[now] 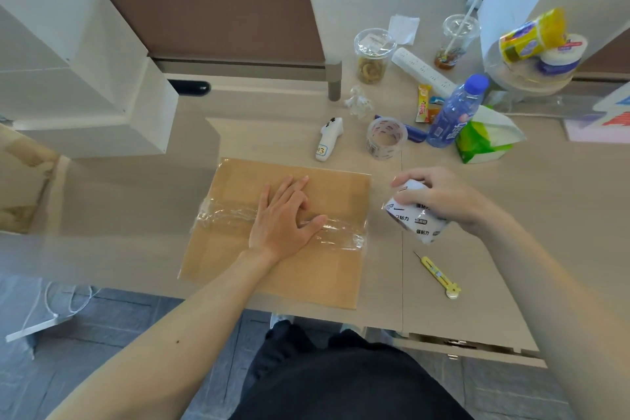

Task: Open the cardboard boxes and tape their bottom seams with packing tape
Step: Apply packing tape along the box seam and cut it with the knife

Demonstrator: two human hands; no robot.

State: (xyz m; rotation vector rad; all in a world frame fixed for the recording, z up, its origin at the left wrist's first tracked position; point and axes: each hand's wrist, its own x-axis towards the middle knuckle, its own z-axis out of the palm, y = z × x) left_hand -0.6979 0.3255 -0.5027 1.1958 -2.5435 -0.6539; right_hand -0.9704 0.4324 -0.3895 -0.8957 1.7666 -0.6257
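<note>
A brown cardboard box [324,269] stands on the desk in front of me, bottom side up. A wrinkled strip of clear packing tape [225,215] runs across its middle seam from the left edge to the right edge. My left hand [284,215] lies flat on the box with fingers spread, pressing on the tape. My right hand [439,198] hovers just right of the box, closed around a white-wrapped tape roll [416,218] with black print. A second, clear tape roll [387,138] stands on the desk beyond the box.
A yellow utility knife [438,278] lies right of the box. Behind are a white controller [328,140], a blue bottle [455,112], a tissue pack [484,138], plastic cups [373,56], a power strip [422,72]. A brown divider [211,20] stands at the back, with another person beyond it.
</note>
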